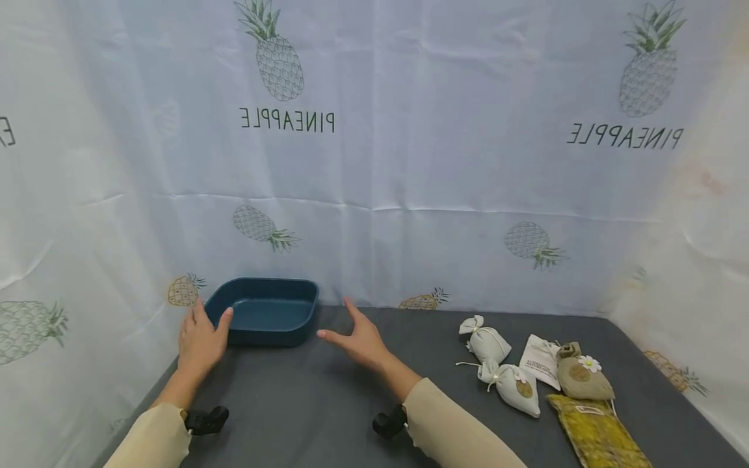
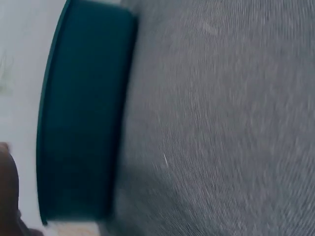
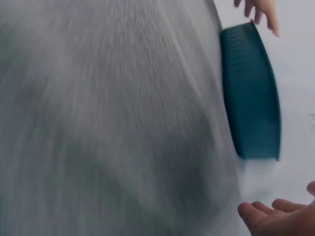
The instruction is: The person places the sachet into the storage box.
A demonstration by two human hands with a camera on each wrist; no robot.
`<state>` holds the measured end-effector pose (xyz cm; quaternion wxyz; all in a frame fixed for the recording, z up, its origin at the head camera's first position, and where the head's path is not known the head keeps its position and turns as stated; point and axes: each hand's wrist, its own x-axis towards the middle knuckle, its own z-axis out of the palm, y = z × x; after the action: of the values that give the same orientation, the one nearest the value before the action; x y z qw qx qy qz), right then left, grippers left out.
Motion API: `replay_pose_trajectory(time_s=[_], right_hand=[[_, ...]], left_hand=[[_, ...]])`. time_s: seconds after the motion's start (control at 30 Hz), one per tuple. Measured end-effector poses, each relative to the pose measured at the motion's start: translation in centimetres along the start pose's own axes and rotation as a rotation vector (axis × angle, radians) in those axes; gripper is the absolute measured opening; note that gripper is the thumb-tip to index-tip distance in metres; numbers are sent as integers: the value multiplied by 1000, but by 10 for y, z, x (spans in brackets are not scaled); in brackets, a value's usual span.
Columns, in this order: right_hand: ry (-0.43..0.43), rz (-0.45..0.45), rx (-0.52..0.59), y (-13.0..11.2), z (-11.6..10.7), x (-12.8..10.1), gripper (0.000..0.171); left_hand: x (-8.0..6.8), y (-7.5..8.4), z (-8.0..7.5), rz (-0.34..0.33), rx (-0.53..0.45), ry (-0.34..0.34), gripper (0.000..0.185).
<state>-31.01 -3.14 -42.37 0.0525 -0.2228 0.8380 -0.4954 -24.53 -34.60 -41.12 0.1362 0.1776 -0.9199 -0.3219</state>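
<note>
The blue box [image 1: 266, 315] sat on the dark table [image 1: 328, 409], between the two hands. The left hand [image 1: 201, 343] was just by its left end, thumb and fingers spread apart. It did not seem to hold anything, but I could not tell if it touched the box. The right hand [image 1: 364, 339] was past the other end, with a gap. Its thumb and fingers were spread wide and it had nothing. The step looked like reaching for the box or letting it go. To take it, the right hand would need to go in, and both hands to grip the ends. Well to the right of the right hand lay a brown bag [image 1: 584, 378] and a yellow packet [image 1: 599, 430].
</note>
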Motion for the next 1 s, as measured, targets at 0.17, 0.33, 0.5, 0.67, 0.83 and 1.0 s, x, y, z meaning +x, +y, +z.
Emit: replay_pose_trajectory(time_s=[0.17, 0.33, 0.5, 0.67, 0.83, 1.0], right_hand=[[28, 61, 156, -3, 31, 5, 94], [33, 107, 271, -7, 52, 9, 92], [68, 112, 291, -10, 62, 13, 91], [83, 94, 281, -5, 64, 12, 96], [116, 77, 301, 1, 61, 8, 95], [104, 71, 308, 5, 52, 5, 96]], left_hand=[[7, -21, 0, -65, -308, -106, 87], [8, -28, 5, -117, -423, -127, 91], [8, -23, 11, -127, -425, -128, 93], [6, -18, 14, -78, -334, -200, 96], [4, -15, 16, -2, -272, -199, 98], [4, -13, 21, 20, -185, -184, 98]])
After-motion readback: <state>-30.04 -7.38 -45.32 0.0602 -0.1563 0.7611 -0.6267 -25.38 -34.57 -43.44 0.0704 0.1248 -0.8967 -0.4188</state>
